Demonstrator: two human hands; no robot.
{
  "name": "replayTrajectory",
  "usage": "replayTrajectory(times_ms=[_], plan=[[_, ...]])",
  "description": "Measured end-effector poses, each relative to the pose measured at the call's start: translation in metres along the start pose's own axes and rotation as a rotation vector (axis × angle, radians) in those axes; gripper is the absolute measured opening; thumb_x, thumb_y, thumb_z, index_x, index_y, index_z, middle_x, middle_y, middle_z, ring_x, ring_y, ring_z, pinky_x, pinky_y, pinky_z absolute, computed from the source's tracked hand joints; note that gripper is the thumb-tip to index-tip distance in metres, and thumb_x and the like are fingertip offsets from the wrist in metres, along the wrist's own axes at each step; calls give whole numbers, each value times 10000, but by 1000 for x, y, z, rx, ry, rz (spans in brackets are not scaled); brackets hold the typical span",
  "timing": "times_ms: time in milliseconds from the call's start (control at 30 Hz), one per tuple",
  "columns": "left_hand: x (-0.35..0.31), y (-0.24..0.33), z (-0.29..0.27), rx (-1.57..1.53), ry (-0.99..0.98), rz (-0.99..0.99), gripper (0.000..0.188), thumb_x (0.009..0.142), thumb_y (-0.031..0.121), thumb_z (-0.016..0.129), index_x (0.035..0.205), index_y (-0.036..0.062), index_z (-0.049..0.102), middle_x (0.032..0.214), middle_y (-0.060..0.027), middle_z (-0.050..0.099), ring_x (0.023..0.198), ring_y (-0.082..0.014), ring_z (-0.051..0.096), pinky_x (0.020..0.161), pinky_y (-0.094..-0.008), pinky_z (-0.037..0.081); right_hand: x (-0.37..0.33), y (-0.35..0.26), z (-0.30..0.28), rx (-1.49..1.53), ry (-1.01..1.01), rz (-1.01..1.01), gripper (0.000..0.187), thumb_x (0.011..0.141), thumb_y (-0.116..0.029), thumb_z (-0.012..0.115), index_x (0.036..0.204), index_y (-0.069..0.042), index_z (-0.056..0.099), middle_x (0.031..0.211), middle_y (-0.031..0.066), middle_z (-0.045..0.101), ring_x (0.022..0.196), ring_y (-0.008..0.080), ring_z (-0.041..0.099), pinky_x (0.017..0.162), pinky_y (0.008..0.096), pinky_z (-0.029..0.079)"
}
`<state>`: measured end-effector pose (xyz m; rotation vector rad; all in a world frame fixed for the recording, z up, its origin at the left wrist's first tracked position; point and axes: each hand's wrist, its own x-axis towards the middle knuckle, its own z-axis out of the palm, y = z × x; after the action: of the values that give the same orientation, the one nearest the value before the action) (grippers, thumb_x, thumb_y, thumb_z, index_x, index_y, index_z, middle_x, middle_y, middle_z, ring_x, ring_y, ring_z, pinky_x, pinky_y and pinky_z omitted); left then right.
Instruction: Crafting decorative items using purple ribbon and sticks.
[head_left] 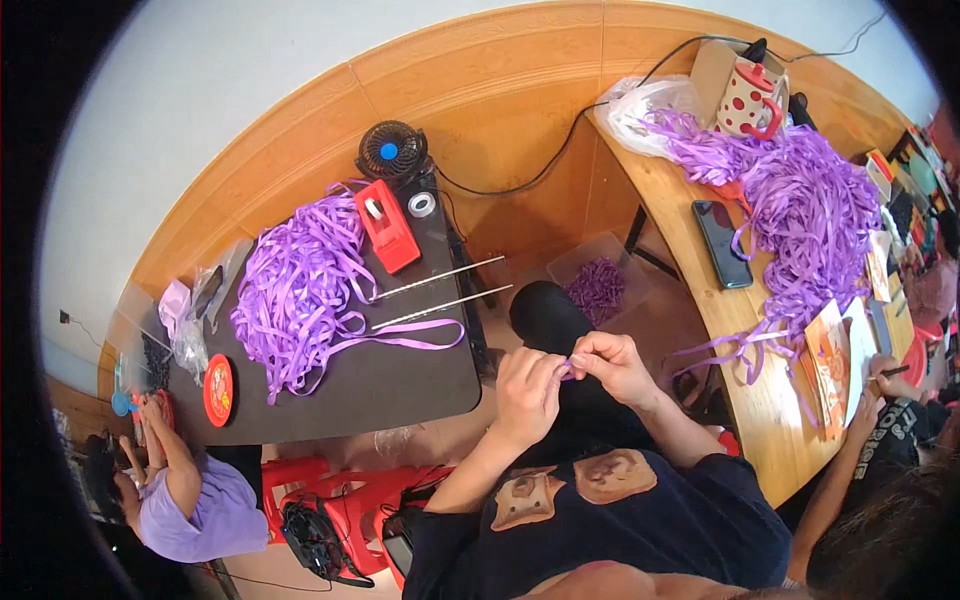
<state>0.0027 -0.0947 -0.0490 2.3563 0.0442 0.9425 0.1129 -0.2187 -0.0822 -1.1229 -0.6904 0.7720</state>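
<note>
My left hand (530, 393) and my right hand (614, 368) meet in front of my body, above my lap. Both are closed, fingertips pinching a small bit of purple ribbon (568, 376); most of it is hidden by the fingers. To the left, a loose heap of purple ribbon (300, 290) lies on a dark table (400, 385), one strand looping toward the table's right edge. Two thin, pale rods (440, 277) stick out over that edge. Beyond my knees, a clear box (615, 250) on the floor holds many small purple ribbon pieces (597, 288).
A red tape dispenser (388, 228), a tape roll (422, 204), a black fan (391, 150) and a red dish (219, 390) are on the dark table. The wooden table (765, 440) bears more ribbon (810, 210), a phone (722, 245) and a dotted mug (748, 100). People sit at both sides.
</note>
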Motion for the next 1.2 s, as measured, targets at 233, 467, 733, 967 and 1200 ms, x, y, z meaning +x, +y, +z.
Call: replayTrajectory(times_ms=[233, 467, 733, 967, 1200], plan=[[-8, 1, -3, -438, -77, -344, 56, 799, 34, 614, 798, -20, 599, 701, -76, 580, 590, -151, 530, 574, -266, 420, 3, -19, 3, -435, -77, -383, 36, 776, -8, 607, 756, 2, 579, 704, 79, 561, 661, 177, 541, 613, 254, 417], [-10, -18, -18, -1255, -351, -904, 115, 827, 88, 617, 823, -26, 632, 660, -48, 590, 579, -111, 535, 540, -208, 415, 4, -36, 8, -832, -212, -849, 205, 609, 16, 647, 810, 9, 609, 765, 98, 558, 724, 263, 552, 632, 357, 461], [-12, -13, -21, -1396, -320, -1023, 133, 843, 112, 611, 874, -17, 617, 695, -43, 597, 609, -100, 562, 561, -204, 424, 12, -41, -2, -806, -272, -717, 365, 622, -173, 768, 902, -1, 609, 788, 109, 593, 724, 282, 569, 625, 343, 465], [-28, -22, -19, -1378, -308, -1024, 148, 846, 102, 615, 928, -21, 622, 760, -46, 611, 647, -101, 573, 582, -200, 440, 15, -34, -5, -957, -171, -668, 273, 629, -76, 731, 880, -24, 638, 794, 85, 601, 744, 263, 572, 649, 350, 430], [-41, -30, -9, -1408, -304, -1132, 175, 829, 71, 630, 975, -25, 623, 775, -51, 615, 665, -117, 601, 614, -230, 506, 32, -37, 0, -1209, -133, -724, 244, 610, -53, 685, 852, -49, 651, 862, 51, 604, 814, 227, 566, 646, 335, 395]])
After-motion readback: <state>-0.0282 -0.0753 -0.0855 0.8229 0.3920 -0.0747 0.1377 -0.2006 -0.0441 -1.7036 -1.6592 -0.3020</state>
